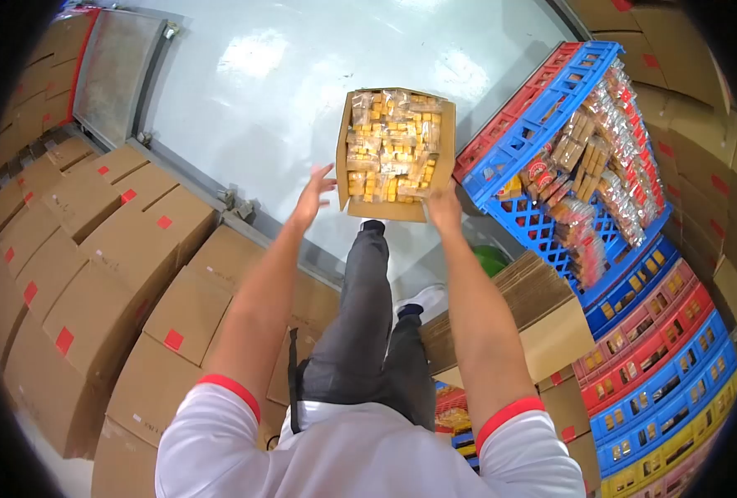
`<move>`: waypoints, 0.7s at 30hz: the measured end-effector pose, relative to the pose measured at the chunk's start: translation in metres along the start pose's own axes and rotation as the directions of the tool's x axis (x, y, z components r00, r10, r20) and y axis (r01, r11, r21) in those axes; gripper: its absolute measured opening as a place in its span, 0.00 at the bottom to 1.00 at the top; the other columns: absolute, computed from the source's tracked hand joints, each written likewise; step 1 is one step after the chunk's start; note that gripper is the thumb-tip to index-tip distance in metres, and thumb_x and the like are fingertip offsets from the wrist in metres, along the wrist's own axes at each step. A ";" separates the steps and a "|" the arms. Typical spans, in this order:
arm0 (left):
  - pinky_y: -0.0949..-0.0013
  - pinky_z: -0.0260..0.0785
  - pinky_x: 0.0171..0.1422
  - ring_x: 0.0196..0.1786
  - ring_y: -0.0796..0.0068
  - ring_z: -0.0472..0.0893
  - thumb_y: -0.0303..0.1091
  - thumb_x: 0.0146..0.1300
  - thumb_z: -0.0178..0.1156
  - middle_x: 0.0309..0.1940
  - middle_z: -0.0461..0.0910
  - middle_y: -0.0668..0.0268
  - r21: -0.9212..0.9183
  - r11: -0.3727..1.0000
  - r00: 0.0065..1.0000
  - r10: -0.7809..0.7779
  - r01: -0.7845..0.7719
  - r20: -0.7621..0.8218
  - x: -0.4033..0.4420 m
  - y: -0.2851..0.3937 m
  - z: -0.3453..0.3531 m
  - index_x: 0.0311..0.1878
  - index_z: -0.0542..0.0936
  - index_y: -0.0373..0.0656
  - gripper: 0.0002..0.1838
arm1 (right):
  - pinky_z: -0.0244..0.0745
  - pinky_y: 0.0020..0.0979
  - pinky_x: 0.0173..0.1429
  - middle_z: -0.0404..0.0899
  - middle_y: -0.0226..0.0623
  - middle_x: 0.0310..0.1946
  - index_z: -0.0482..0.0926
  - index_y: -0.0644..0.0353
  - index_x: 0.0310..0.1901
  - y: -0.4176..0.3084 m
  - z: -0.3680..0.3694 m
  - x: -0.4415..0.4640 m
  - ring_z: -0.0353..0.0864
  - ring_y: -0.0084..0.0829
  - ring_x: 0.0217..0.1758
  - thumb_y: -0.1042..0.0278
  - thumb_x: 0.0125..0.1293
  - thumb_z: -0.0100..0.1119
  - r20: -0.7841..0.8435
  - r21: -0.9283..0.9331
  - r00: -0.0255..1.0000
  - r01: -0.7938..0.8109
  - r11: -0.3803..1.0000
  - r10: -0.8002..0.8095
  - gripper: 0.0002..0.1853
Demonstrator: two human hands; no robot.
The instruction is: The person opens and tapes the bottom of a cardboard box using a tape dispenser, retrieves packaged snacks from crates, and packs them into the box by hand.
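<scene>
An open cardboard box (pixel 343 178) full of clear packets with yellow-orange pieces is in front of me, its flaps spread. Just left of its near left corner is my left hand (pixel 313 196), fingers apart and holding nothing. At the near right corner, my right hand (pixel 444 207) touches the box edge; its fingers are partly hidden, and I cannot make out whether they grip the cardboard. Right of the box, a tilted blue crate (pixel 528 124) contains wrapped packets, some with red and white printing.
Closed cartons (pixel 127 241) with red labels are stacked on the left. Below the blue crate stand colourful stacked crates (pixel 651 373), beside flattened cardboard (pixel 509 307). A metal-framed cart (pixel 123 70) is at the upper left. More cartons (pixel 684 124) line the right side.
</scene>
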State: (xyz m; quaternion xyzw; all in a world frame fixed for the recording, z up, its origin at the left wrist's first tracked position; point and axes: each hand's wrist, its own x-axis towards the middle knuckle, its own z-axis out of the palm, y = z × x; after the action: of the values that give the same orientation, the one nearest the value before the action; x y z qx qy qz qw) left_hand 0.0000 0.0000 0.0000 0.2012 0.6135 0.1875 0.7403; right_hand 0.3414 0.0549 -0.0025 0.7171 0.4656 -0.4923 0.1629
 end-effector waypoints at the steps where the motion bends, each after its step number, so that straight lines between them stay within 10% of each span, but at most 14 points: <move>1: 0.32 0.57 0.79 0.82 0.46 0.60 0.78 0.74 0.32 0.82 0.56 0.47 -0.313 0.947 0.969 -0.140 0.071 -0.206 -0.021 -0.010 0.027 0.86 0.51 0.60 0.47 | 0.79 0.60 0.63 0.83 0.51 0.62 0.61 0.52 0.77 0.013 0.014 -0.003 0.85 0.53 0.61 0.45 0.76 0.57 0.027 0.158 0.999 -0.038 0.987 0.034 0.35; 3: 0.34 0.60 0.78 0.79 0.46 0.65 0.77 0.75 0.32 0.81 0.61 0.47 -0.594 0.794 0.790 -0.442 0.125 -0.424 -0.085 -0.038 0.022 0.86 0.55 0.60 0.45 | 0.84 0.59 0.57 0.84 0.52 0.60 0.73 0.55 0.71 -0.015 0.095 -0.035 0.87 0.52 0.57 0.51 0.80 0.53 0.227 0.322 0.972 -0.140 0.936 0.067 0.25; 5: 0.36 0.61 0.79 0.78 0.53 0.67 0.68 0.78 0.38 0.80 0.64 0.54 -0.943 0.273 0.859 -0.511 0.191 0.026 -0.024 -0.037 0.107 0.83 0.62 0.55 0.39 | 0.89 0.48 0.47 0.84 0.47 0.56 0.77 0.57 0.68 -0.015 0.045 -0.030 0.87 0.45 0.54 0.55 0.82 0.49 0.054 0.776 0.956 -0.221 0.591 0.287 0.21; 6: 0.36 0.61 0.79 0.78 0.53 0.67 0.68 0.78 0.38 0.80 0.64 0.54 -0.944 0.267 0.872 -0.489 0.193 0.040 0.008 -0.027 0.119 0.83 0.62 0.55 0.39 | 0.89 0.48 0.47 0.84 0.47 0.56 0.77 0.57 0.68 -0.024 0.041 -0.015 0.87 0.45 0.54 0.55 0.82 0.49 0.025 0.773 0.959 -0.198 0.603 0.282 0.21; 8: 0.38 0.61 0.81 0.80 0.52 0.64 0.65 0.77 0.42 0.80 0.63 0.57 -0.962 0.112 0.964 -0.068 -0.248 -0.256 0.045 -0.017 0.121 0.82 0.62 0.51 0.39 | 0.90 0.40 0.43 0.82 0.43 0.55 0.76 0.58 0.68 -0.034 0.052 -0.010 0.87 0.39 0.54 0.55 0.82 0.50 -0.022 0.894 0.967 -0.095 0.437 0.255 0.22; 12: 0.36 0.58 0.82 0.82 0.48 0.61 0.68 0.78 0.37 0.82 0.58 0.53 -0.920 0.211 0.919 0.297 -0.329 -0.260 0.106 0.071 0.098 0.83 0.59 0.49 0.42 | 0.88 0.43 0.54 0.76 0.47 0.66 0.69 0.60 0.74 -0.098 -0.027 0.037 0.84 0.45 0.60 0.59 0.83 0.48 -0.072 0.831 0.997 0.055 0.554 0.009 0.24; 14: 0.30 0.49 0.85 0.86 0.42 0.47 0.73 0.77 0.27 0.86 0.43 0.47 -0.972 0.053 0.958 0.192 -0.227 -0.214 0.127 0.138 0.094 0.87 0.44 0.51 0.47 | 0.76 0.45 0.70 0.69 0.46 0.74 0.61 0.57 0.80 -0.148 -0.075 0.048 0.77 0.44 0.69 0.55 0.82 0.54 -0.213 0.858 0.959 0.276 0.434 -0.189 0.32; 16: 0.23 0.44 0.83 0.88 0.41 0.39 0.77 0.74 0.20 0.86 0.33 0.42 -0.952 0.165 0.771 0.629 -0.259 -0.101 0.161 0.174 0.075 0.86 0.30 0.56 0.49 | 0.78 0.42 0.68 0.72 0.47 0.72 0.61 0.58 0.80 -0.185 -0.120 0.045 0.79 0.44 0.69 0.56 0.81 0.54 -0.339 0.730 0.895 0.445 0.519 -0.290 0.32; 18: 0.32 0.57 0.81 0.86 0.46 0.52 0.76 0.76 0.29 0.83 0.51 0.39 -0.725 0.584 0.868 0.495 -0.365 -0.037 0.125 0.228 0.091 0.87 0.40 0.52 0.49 | 0.79 0.39 0.67 0.77 0.47 0.68 0.65 0.61 0.78 -0.192 -0.141 0.050 0.82 0.42 0.66 0.57 0.81 0.54 -0.348 0.677 0.850 0.519 0.522 -0.395 0.30; 21: 0.34 0.48 0.84 0.85 0.45 0.53 0.70 0.79 0.31 0.82 0.53 0.39 -0.591 0.774 0.950 0.309 -0.228 0.039 0.099 0.180 0.097 0.87 0.47 0.51 0.44 | 0.79 0.35 0.67 0.82 0.46 0.62 0.69 0.63 0.75 -0.149 -0.133 -0.019 0.85 0.38 0.63 0.58 0.81 0.55 -0.156 0.627 0.885 0.431 0.648 -0.438 0.28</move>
State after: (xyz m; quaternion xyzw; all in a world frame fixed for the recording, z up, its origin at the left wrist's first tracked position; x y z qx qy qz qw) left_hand 0.1077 0.1984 0.0286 0.0638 0.4409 0.4552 0.7709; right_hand 0.2902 0.2138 0.1085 0.5933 0.4242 -0.6497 -0.2146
